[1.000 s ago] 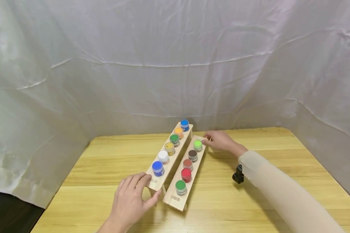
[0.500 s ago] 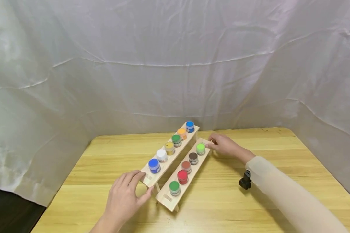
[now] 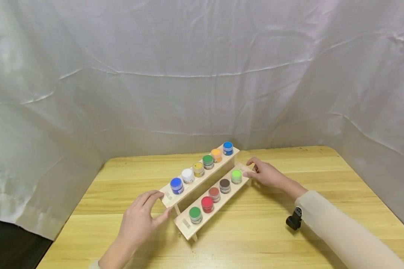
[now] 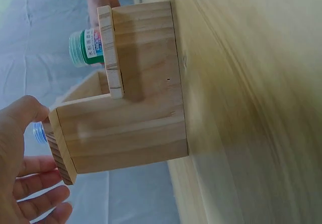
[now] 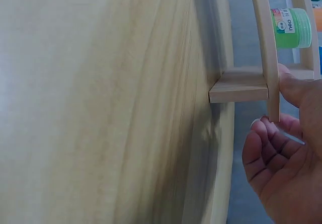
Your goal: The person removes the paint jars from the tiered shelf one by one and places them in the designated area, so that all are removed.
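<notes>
A two-tier wooden rack [image 3: 186,221] stands at a slant on the table, bearing rows of small paint jars. Its upper row includes a blue jar [image 3: 176,186] and a white jar [image 3: 187,175]; the lower one a red jar [image 3: 207,204] and a light green jar [image 3: 236,176]. My left hand [image 3: 138,216] holds the upper shelf's left end, its thumb and fingers about the two edges, as the left wrist view shows. At the lower shelf's right end, my right hand [image 3: 267,174] pinches the board, thumb on top and fingertips at its end [image 5: 274,116].
The wooden table [image 3: 272,239] extends around the rack on all sides. Pale cloth [image 3: 202,104] hangs behind and at both sides. A black wrist camera [image 3: 294,219] sits under the right sleeve [image 3: 343,228].
The rack has turned clockwise, its far end swinging right and its near end left. Both hands have moved along with its ends, and the jars stay on it.
</notes>
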Motion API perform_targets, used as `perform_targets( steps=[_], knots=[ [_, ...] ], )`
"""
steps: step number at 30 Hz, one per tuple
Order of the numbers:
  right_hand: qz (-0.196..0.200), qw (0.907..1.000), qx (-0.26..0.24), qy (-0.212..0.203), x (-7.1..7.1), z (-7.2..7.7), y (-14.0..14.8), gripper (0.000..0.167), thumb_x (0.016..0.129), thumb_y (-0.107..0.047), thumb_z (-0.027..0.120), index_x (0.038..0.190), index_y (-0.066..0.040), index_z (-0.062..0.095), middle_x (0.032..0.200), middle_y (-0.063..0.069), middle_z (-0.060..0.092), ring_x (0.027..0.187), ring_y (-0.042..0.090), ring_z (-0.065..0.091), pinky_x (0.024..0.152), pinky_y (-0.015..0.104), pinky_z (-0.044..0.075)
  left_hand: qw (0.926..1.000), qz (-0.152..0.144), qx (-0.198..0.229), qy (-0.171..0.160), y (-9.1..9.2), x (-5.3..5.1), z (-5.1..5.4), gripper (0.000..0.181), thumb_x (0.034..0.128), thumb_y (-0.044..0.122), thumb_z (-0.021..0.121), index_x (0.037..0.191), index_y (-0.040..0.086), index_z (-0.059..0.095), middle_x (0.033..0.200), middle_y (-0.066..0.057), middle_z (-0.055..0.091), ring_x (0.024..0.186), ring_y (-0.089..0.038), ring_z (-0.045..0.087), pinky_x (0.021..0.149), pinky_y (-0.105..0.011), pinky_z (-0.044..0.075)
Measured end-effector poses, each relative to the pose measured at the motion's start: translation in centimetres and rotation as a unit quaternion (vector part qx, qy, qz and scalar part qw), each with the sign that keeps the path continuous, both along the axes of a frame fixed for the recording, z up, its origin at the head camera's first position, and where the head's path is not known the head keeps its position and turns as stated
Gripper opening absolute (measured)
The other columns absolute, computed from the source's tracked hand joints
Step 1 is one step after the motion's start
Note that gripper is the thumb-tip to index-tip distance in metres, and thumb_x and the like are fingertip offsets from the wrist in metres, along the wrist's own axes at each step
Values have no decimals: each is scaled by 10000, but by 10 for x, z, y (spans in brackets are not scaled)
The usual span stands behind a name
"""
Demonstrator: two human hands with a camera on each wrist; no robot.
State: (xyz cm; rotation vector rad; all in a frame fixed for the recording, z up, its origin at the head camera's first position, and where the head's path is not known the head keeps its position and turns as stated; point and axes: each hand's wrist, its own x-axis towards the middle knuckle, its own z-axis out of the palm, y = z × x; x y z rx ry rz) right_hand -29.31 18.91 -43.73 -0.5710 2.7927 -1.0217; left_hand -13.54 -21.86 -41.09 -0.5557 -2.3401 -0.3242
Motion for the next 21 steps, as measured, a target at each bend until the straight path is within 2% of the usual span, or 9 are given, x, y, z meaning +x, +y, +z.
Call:
perform_targets(
  steps=[4, 8, 13, 21],
  knots=[
    [3, 10000, 55, 46, 5, 3, 2, 612, 930, -384, 668, 1401, -65, 442, 832, 56, 565, 664, 177, 523, 587, 328, 449, 9999, -115, 44, -45, -4, -10, 2, 456, 716, 367, 799, 1032, 51, 707, 1047, -103, 688, 907, -291, 676, 686, -412, 587],
    [58, 9998, 174, 3, 7, 7, 3, 616, 940, -395, 648, 1449, -119, 437, 832, 57, 588, 663, 182, 546, 574, 330, 455, 9995, -182, 47, -266, -7, -19, 6, 490, 703, 329, 838, 1063, 26, 702, 1074, -117, 687, 932, -307, 674, 738, -433, 580],
    [188, 9992, 340, -131, 7, 13, 6, 548, 957, -375, 630, 1419, -123, 478, 830, 62, 603, 676, 179, 557, 594, 330, 460, 9965, -281, 39, -785, -11, -30, 12, 493, 720, 316, 855, 1093, 35, 694, 1121, -118, 676, 969, -311, 672, 773, -432, 574],
    [338, 9962, 416, -686, 9, 19, 12, 645, 958, -362, 631, 1491, -93, 386, 865, 92, 626, 750, 224, 599, 652, 336, 475, 9855, -559, 146, -1595, -18, -52, 18, 433, 796, 327, 807, 1128, 74, 691, 1177, -87, 654, 983, -302, 668, 825, -451, 555]
  ],
)
